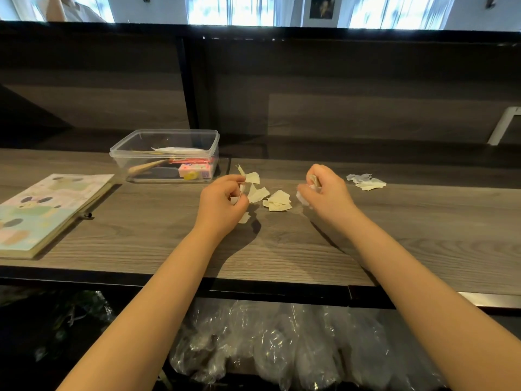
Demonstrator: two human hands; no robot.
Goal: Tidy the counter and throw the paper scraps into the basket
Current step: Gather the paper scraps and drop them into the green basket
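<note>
my left hand [222,201] and right hand [324,193] each grip paper scraps [313,180]; the loose cream scraps [277,201] lie between them, nearer the left.

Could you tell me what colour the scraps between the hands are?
Pale cream scraps, seen best in the head view.

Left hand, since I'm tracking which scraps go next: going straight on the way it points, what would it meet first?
Probably the cream torn paper scraps lying just beyond the left hand on the grey wooden counter; depth is hard to judge.
</note>
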